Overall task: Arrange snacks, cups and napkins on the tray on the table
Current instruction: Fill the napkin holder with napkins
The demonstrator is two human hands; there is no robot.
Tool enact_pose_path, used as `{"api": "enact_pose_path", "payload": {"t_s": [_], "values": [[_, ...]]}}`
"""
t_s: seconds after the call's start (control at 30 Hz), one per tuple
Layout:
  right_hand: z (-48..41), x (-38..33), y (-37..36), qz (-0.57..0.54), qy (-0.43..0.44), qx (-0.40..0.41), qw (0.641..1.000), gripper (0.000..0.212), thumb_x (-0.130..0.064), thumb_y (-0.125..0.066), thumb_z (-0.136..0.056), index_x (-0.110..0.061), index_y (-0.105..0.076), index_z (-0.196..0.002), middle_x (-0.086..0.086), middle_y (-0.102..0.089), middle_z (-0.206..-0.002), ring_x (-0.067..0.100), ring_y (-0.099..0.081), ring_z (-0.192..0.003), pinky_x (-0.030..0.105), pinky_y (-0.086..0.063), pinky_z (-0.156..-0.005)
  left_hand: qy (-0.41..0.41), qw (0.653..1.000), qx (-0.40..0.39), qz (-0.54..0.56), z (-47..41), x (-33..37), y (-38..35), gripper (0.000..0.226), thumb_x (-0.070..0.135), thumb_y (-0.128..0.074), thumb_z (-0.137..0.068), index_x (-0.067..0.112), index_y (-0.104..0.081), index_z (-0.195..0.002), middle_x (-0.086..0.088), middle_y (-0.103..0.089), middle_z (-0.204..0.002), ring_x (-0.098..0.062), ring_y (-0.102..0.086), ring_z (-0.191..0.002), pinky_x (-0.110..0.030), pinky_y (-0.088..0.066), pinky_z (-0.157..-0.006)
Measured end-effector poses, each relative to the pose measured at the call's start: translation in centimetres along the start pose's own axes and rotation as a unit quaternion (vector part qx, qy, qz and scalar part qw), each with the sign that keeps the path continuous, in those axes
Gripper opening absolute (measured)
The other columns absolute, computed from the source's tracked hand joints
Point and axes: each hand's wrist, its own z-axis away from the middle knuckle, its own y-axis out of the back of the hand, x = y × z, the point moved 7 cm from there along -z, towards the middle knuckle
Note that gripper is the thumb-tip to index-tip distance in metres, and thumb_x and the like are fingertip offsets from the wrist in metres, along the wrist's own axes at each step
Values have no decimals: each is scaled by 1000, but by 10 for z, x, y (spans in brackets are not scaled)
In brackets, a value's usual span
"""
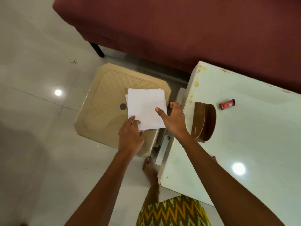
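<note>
A: Where does it all stand?
B: The tray (104,88) sits lower than the tabletop (244,128), just beside it.
A: And the napkins?
B: The napkins (145,105) are held over the tray's near right part. They look thin, soft and light, likely to slide apart, so take them by the edges.
A: The grip?
B: The left hand (130,137) pinches the near corner. The right hand (174,123) is spread, thumb touching the top sheet. The brown cups (205,121) lie well apart.
</note>
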Motion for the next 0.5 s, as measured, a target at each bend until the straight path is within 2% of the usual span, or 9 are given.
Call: {"api": "enact_pose_path", "payload": {"t_s": [0.07,0.17,0.27,0.37,0.5], "values": [[-9,3,-9,-3,-27,-18,999,66,-49,-63,-80,-13,-36,-128,10,-51,-127,28,-55,-111,36,-48,-95,-5,1000,5,3,1,0,-1,43,22,-64,-82,10,-52,-121,-10,-46,-140,-24,-42,-129,-42,-39,-107],[-15,7,-17,1,-47,-17,999,63,-48,-65,-79,-11,-39,-123,10,-53,-120,28,-57,-106,43,-51,-93,-2,1000,9,10,3,-1,-3,42,22,-63,-83,10,-51,-121,-9,-44,-141,-23,-40,-130,-42,-37,-108],[-17,10,-16,-21,-70,4,997,53,-39,-69,-79,-10,-44,-116,10,-57,-116,27,-59,-102,39,-52,-90,2,1000,15,20,3,-1,-2,42,23,-61,-83,10,-51,-121,-9,-45,-140,-23,-40,-130,-41,-35,-109],[-18,11,-17,-53,-86,-12,995,40,-29,-69,-81,-8,-54,-111,9,-61,-114,22,-58,-95,32,-50,-81,9,1000,9,28,1,0,-2,42,22,-62,-83,10,-51,-121,-9,-45,-139,-23,-41,-129,-41,-35,-109],[-12,1,-11,-26,-33,-16,999,32,-22,-67,-83,-9,-57,-111,7,-61,-112,15,-52,-88,30,-49,-82,56,993,15,103,-3,0,6,39,15,-62,-82,11,-50,-118,-9,-50,-132,-24,-47,-121,-42,-43,-103]]}}
